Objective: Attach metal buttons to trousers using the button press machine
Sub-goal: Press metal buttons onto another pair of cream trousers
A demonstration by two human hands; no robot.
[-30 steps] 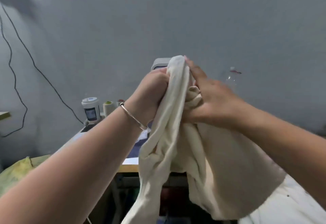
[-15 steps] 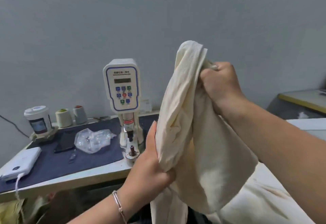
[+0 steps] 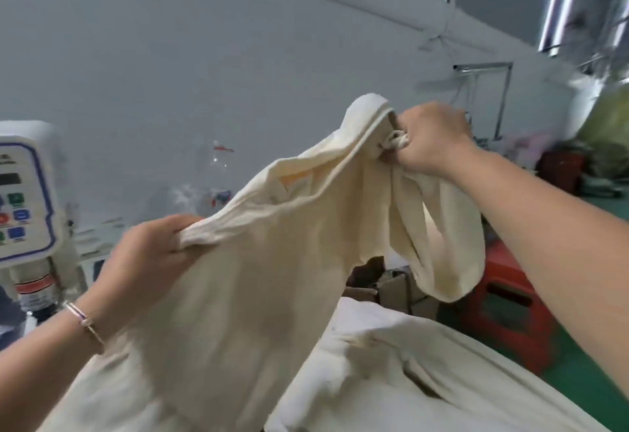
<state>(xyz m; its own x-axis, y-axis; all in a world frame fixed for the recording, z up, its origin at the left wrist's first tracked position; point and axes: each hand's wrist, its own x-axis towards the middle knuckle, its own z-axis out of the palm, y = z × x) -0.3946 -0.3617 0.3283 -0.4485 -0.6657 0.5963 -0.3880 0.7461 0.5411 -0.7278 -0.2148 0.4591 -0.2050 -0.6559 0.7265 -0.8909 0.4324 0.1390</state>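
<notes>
Hands (image 3: 146,254) (image 3: 430,139) gripping cream trousers (image 3: 265,261), raised

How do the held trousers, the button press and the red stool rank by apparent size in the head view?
1. Trousers, largest by far, though nearest the camera.
2. Button press and red stool look alike; the press is cut off by the frame edge, so no ranking.

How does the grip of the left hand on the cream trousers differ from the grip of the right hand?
The left hand grips an edge of the cream trousers low and near the button press machine; the right hand grips a bunched part higher and further right. The left wrist bears a bracelet; the right wrist is bare. Both hold the same trousers up, stretched between them.
</notes>
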